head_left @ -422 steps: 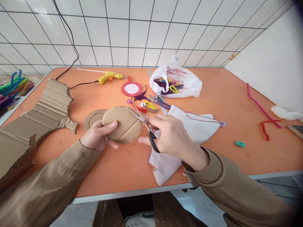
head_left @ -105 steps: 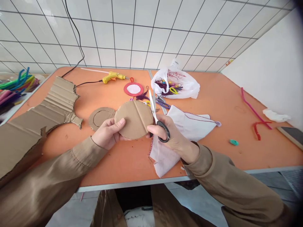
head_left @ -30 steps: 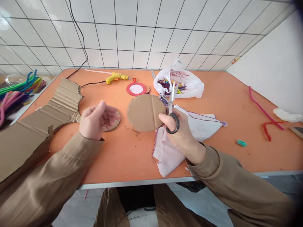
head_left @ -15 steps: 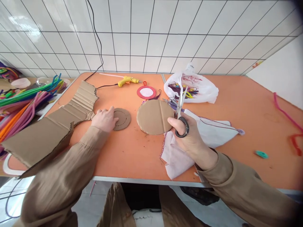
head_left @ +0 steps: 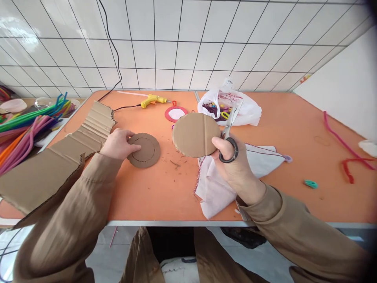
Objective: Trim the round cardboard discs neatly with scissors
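My left hand pinches the left edge of a small round cardboard disc that has a circle line marked or cut inside it. In my right hand are both a larger cardboard disc, gripped at its right edge by the thumb, and a pair of black-handled scissors with the blades pointing up. The larger disc is above the table, over part of a white cloth. A red-rimmed round piece lies behind it.
A large torn cardboard piece and colourful pipe cleaners are at the left. Behind are a yellow glue gun with a cord and a white plastic bag. A teal item and red pipe cleaners lie right.
My left hand has taken hold of the small disc, which now shows whole and looks lifted at its edge. The larger disc has risen slightly in my right hand. The view has shifted.
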Motion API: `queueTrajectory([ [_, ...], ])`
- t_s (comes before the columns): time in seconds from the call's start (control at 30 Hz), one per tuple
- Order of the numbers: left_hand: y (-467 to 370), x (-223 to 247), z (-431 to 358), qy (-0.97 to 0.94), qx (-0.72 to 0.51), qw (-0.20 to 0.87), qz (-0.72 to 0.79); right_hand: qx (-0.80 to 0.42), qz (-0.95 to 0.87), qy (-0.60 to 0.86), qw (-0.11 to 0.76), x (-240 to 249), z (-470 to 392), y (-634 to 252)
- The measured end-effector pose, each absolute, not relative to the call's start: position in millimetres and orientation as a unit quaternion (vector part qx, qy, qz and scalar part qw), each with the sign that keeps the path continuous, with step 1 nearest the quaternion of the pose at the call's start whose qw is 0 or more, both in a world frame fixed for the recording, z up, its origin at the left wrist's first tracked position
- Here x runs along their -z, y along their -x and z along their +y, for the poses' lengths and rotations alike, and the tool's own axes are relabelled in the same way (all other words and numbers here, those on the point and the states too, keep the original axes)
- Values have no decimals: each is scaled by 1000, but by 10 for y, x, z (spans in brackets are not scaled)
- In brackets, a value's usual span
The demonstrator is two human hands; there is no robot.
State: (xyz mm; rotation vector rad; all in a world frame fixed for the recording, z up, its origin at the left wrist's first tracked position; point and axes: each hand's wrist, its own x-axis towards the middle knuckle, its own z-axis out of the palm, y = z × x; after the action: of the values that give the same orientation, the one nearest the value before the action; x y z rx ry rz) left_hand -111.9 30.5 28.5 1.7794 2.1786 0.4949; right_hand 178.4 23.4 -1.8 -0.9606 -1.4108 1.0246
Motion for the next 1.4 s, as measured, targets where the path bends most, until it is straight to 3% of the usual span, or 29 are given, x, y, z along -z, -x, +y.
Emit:
queueTrajectory([
  [0.1, 1133, -402, 237, -551, -272, 293, 733, -448, -516, 407, 607, 21, 234, -1759],
  [0.33, 1050, -449, 118, -467, -485, 528, 518, -396, -538, 446, 596, 18, 211, -1694],
  [0.6, 639, -98, 113, -381, -505, 630, 451, -451, -608, 392, 522, -8, 88, -1635],
  [1.07, 459, 43, 24, -469, -495, 562, 468, -565, -616, 330, 439, -22, 125, -1687],
  [1.4, 491, 71, -14, -570, -512, 400, 503, -399, -642, 434, 490, 39, 91, -1698],
])
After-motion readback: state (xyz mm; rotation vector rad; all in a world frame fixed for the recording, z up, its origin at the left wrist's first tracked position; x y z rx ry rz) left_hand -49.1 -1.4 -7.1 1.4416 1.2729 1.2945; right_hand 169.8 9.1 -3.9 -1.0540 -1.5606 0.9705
